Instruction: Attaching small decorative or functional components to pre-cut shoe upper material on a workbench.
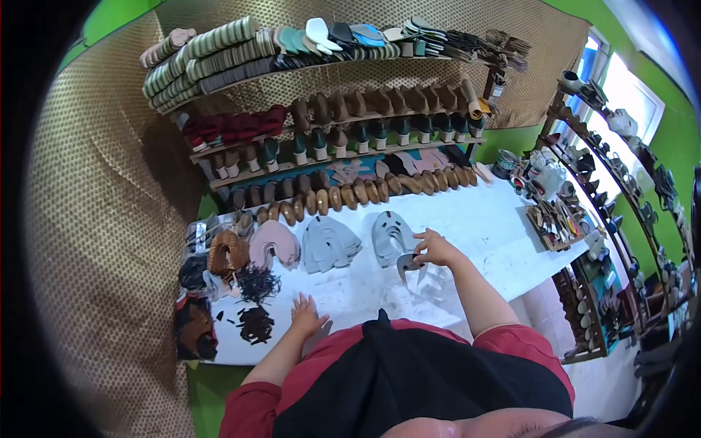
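Over the white table, my right hand pinches a dark grey, U-shaped shoe upper piece by its edge. Just beside it lies a stack of light grey U-shaped upper pieces. My left hand rests on the tabletop near the front edge, fingers spread, holding nothing. Left of the first stack is a wider fanned stack of grey pieces, then a pink stack. Small black strips and dark short pieces lie heaped left of my left hand.
Brown shoe lasts line the table's back. Shelves behind hold more lasts, green-and-white lasts and stacked striped material. A woven brown piece lies at left. A tool tray sits at right, near a shoe rack.
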`<state>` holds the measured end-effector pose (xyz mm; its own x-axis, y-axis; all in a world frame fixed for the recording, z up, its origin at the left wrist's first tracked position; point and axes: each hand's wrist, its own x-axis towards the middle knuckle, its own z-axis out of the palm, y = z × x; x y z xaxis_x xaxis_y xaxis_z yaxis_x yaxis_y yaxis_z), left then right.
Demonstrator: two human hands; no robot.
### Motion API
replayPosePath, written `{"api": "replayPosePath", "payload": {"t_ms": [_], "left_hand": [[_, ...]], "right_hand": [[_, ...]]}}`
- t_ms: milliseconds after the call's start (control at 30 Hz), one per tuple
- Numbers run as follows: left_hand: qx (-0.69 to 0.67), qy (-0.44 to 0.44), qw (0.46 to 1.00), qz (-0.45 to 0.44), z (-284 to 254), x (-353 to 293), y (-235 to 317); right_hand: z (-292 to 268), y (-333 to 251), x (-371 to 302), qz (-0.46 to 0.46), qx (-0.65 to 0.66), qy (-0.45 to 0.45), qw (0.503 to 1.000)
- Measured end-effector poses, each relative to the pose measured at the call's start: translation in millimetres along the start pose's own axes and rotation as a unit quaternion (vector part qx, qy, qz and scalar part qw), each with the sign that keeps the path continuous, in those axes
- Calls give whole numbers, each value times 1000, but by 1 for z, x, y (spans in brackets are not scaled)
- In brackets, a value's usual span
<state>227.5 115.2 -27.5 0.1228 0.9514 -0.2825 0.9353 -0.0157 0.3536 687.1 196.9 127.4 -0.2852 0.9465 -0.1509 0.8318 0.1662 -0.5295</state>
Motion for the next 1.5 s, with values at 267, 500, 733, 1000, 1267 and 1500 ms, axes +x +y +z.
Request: {"api": "replayPosePath", "payload": {"t_ms": [267,500,733,1000,1267,1500], "left_hand": [[37,-131,986,-94,-10,7,47],[43,-158,980,-112,-6,11,43],[46,-179,975,-120,-11,13,47],[-2,-199,973,-121,-3,20,30],[-1,-192,974,-119,-2,20,32],[-5,-188,976,-113,-1,22,29]], "right_hand": [[10,90,117,-22,15,2,1000],[15,75,205,98,-38,-12,994],[36,49,241,107,-102,110,983],[123,-59,289,-66,-52,26,996],[156,-86,324,-77,-36,91,992],[150,-79,303,-129,59,127,982]]}}
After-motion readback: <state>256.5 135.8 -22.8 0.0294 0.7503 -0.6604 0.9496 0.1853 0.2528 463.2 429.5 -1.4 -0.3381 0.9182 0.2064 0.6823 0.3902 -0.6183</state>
